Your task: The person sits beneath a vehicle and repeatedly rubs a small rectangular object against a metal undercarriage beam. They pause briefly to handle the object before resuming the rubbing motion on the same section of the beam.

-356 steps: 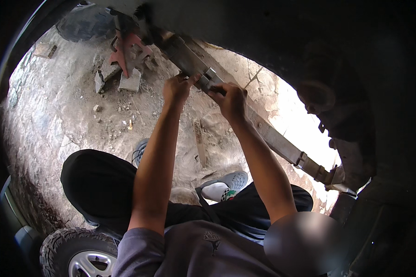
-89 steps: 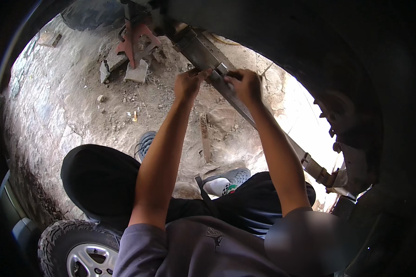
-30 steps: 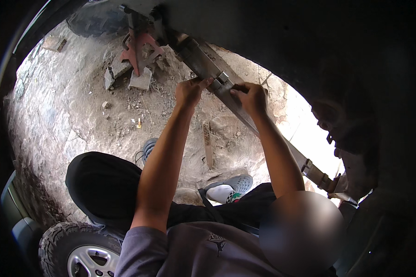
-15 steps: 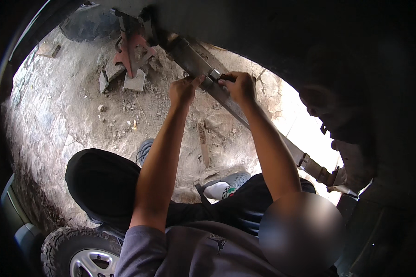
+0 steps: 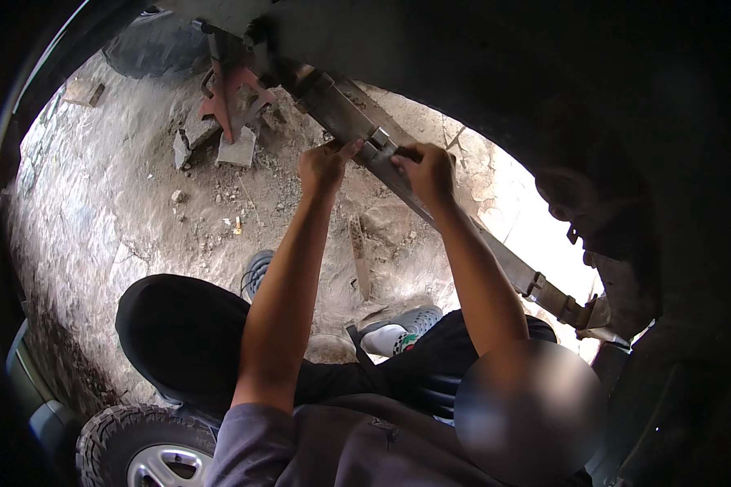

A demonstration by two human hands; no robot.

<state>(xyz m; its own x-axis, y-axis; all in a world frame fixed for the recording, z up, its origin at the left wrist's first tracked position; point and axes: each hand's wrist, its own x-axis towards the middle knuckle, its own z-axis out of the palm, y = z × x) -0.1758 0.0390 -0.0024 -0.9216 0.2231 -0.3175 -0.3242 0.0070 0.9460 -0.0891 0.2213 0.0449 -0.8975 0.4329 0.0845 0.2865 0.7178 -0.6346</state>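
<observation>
A long grey metal shaft (image 5: pixel 402 183) runs slantwise under the dark vehicle body, from the upper middle toward the lower right. Partway along it sits a small shiny metal clamp (image 5: pixel 378 138). My left hand (image 5: pixel 322 169) is closed at the shaft's near side, its thumb pressed by the clamp and its other fingers partly hidden. On the other side of the clamp, my right hand (image 5: pixel 432 172) is closed in a pinch against the shaft. Something dark shows at its fingertips, too small to make out.
A red jack stand (image 5: pixel 229 96) rests on broken concrete blocks (image 5: pixel 237 148) at the upper left. A flat strip (image 5: pixel 358 256) lies on the dirt near my feet. A tyre (image 5: pixel 110 446) is at the lower left. Dark undercarriage parts (image 5: pixel 601 243) hang at the right.
My right hand has shifted slightly down and right along the shaft, away from the clamp, its fingers more curled. My left hand stays by the clamp.
</observation>
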